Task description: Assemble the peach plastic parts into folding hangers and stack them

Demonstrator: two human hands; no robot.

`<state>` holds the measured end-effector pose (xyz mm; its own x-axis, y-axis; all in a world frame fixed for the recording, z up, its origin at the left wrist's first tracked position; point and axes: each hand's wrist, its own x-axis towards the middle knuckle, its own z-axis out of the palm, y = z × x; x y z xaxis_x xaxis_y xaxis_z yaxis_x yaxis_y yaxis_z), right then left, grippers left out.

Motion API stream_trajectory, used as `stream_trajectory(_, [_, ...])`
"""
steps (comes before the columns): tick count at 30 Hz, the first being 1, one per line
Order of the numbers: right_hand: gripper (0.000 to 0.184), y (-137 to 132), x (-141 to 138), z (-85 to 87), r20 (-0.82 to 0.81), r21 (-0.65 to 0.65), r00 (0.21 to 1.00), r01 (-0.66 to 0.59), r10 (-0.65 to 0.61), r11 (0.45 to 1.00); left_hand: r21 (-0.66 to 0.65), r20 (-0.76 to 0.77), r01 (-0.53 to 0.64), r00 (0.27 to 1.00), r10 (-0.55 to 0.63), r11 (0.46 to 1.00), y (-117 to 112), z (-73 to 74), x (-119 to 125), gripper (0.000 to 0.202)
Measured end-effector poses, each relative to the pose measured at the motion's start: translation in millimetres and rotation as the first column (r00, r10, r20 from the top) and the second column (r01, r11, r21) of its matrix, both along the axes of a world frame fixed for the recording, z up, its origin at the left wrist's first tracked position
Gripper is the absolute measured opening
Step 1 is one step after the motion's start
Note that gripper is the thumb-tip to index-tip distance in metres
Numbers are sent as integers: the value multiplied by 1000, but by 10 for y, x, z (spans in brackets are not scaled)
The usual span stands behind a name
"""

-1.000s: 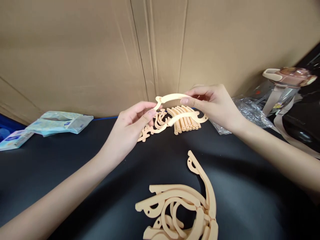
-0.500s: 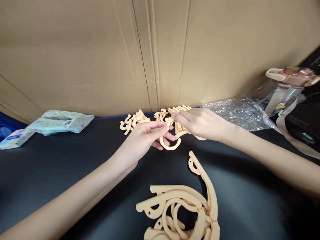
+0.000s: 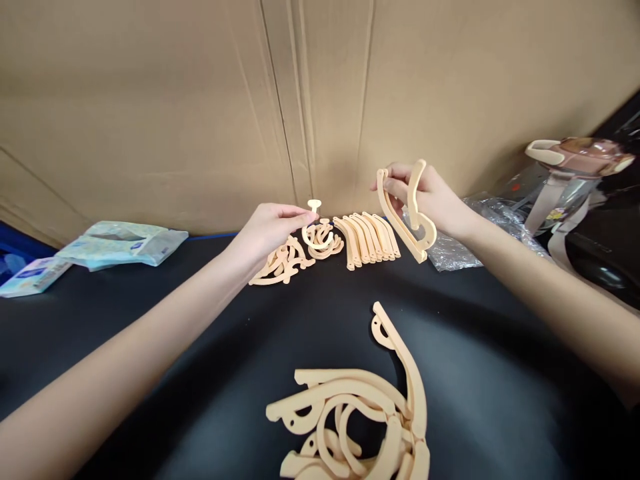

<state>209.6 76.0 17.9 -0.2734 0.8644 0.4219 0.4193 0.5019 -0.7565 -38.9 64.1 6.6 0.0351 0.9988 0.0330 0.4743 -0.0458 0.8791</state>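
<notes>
My left hand (image 3: 267, 230) pinches a cream plastic hanger hook (image 3: 314, 204) between thumb and fingertips, its curve hanging downward. Raised at the right, my right hand (image 3: 435, 200) grips curved hanger arms (image 3: 401, 230) of the same colour. One long arm slants down to the right, and another curved part (image 3: 414, 193) stands beside it; how they join is unclear. Below and between my hands lies a row of hanger arms (image 3: 370, 240). Close to my left hand are a small heap of hooks (image 3: 333, 248) and a pile of smaller curved parts (image 3: 287, 267).
Folded hangers (image 3: 345, 390) lie heaped at the near side of the black table (image 3: 200, 360). A tissue pack (image 3: 125, 243) rests at the left. Crumpled clear plastic (image 3: 455, 250) and a strapped bottle (image 3: 575, 160) are at the right. A cardboard wall (image 3: 175, 120) stands behind.
My hands have moved apart. The right has lifted up and right with hanger arms, uncovering the row. The left has shifted slightly left and up, still holding the hook.
</notes>
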Motion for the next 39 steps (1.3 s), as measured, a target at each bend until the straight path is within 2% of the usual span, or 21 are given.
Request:
stream_trajectory(3, [20,-32,-52,37,-211,-116,978,-32,7,993,27,-67,-10,998,12,1000,241,-161,41,23])
stream_trajectory(7, [19,-6,-53,41,-370,-219,928,-48,-38,974,75,-206,-39,977,54,996,363,-302,89,20])
stream_trajectory(10, [11,17,-12,42,-418,-259,905,-34,-81,965,129,-264,-40,962,73,991,343,-297,96,24])
stream_trajectory(13, [7,8,11,44,-399,-185,914,-6,-70,983,180,-234,-12,971,54,984,251,-226,103,33])
stream_trajectory(15, [7,-15,3,35,-330,-80,942,32,-57,996,79,-65,82,995,-77,994,156,-169,114,49])
stream_trajectory(16, [8,-30,-7,26,-277,-12,959,55,-56,998,-14,85,168,982,-167,986,102,-144,119,56])
stream_trajectory(18, [10,-61,-31,2,-137,135,988,90,-71,987,-138,387,336,884,-261,932,-6,-111,124,55])
stream_trajectory(19, [12,-77,-43,-9,-64,201,994,105,-94,974,-149,482,370,837,-259,917,-56,-104,123,49])
stream_trajectory(20, [14,-93,-54,-17,4,256,992,118,-123,960,-130,510,357,824,-246,925,-101,-104,120,43])
stream_trajectory(23, [16,-150,-87,-15,206,335,957,127,-204,934,-19,408,241,888,-212,970,-200,-130,103,32])
stream_trajectory(25, [16,-207,-125,0,369,365,891,122,-265,923,42,297,228,927,-230,973,-242,-151,91,32])
stream_trajectory(28, [20,-335,-227,11,641,420,686,60,-343,906,95,181,272,941,-285,958,-292,-167,84,32])
stream_trajectory(30, [25,-431,-311,1,753,444,557,-35,-351,896,117,88,330,936,-341,936,-325,-165,84,32])
stream_trajectory(31, [27,-474,-349,-9,781,449,522,-87,-343,889,132,27,358,931,-365,924,-342,-161,84,32])
stream_trajectory(35, [22,-573,-427,-60,798,496,495,-217,-343,841,178,-168,391,916,-364,903,-421,-141,91,34])
stream_trajectory(39, [24,-572,-414,-115,784,573,475,-306,-400,760,172,-129,412,910,-394,895,-531,-145,126,34])
